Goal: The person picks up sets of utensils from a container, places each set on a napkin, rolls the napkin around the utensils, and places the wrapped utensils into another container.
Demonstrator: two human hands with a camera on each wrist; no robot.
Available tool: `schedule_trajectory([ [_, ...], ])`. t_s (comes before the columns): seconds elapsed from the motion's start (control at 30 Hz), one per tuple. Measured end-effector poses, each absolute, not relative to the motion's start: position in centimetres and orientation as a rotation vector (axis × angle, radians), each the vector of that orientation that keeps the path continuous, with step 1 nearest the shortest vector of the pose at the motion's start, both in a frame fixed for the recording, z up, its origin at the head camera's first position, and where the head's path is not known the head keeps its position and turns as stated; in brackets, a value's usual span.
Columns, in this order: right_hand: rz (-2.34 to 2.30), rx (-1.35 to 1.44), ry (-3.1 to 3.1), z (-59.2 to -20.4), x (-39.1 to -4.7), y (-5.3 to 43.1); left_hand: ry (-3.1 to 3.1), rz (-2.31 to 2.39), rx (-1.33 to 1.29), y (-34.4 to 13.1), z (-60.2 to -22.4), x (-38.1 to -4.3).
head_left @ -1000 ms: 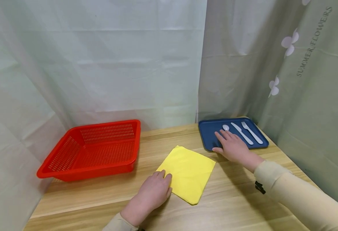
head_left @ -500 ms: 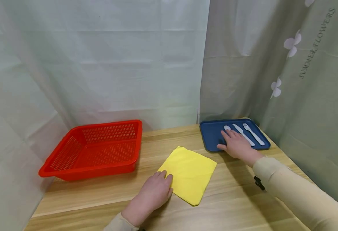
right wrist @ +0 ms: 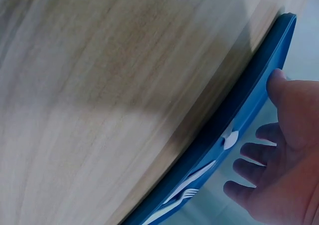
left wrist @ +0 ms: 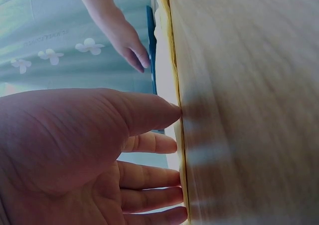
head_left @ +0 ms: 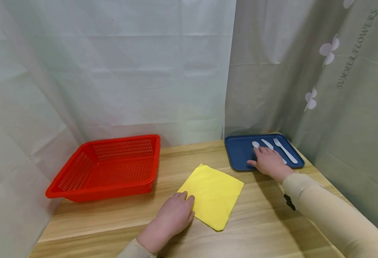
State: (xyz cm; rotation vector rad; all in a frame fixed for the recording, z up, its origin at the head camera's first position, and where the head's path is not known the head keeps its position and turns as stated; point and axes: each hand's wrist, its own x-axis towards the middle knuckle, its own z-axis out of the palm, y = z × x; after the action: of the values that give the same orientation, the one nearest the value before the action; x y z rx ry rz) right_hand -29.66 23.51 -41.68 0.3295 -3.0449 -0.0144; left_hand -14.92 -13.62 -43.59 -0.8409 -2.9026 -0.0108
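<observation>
A folded yellow cloth napkin (head_left: 216,197) lies flat on the wooden table. My left hand (head_left: 175,215) rests at its near-left edge, and the left wrist view shows the fingertips (left wrist: 174,216) and thumb along that edge. Farther right, my right hand (head_left: 268,161) hovers over the front of a blue tray (head_left: 238,152) with its fingers spread and nothing gripped. On the tray lie a white spoon (head_left: 256,144), a knife (head_left: 267,144) and a fork (head_left: 285,151). The hand hides the spoon's handle and part of the knife in the head view.
A red perforated plastic basket (head_left: 111,190) stands at the table's left. Pale curtains (head_left: 137,89) hang behind and on both sides, close to the tray and basket. Wood tabletop (head_left: 189,154) shows between basket and tray.
My right hand has shifted slightly right across the tray, its fingers now by the spoon and over the knife. The left hand stays at the napkin. The head view has turned slightly.
</observation>
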Motion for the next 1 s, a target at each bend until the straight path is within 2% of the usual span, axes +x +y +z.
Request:
schedule_trajectory([
  [1.0,0.018,0.164,-3.126,-42.4,-32.5,24.3,-2.886,0.017,-0.83,-13.7,-43.8,-14.9],
])
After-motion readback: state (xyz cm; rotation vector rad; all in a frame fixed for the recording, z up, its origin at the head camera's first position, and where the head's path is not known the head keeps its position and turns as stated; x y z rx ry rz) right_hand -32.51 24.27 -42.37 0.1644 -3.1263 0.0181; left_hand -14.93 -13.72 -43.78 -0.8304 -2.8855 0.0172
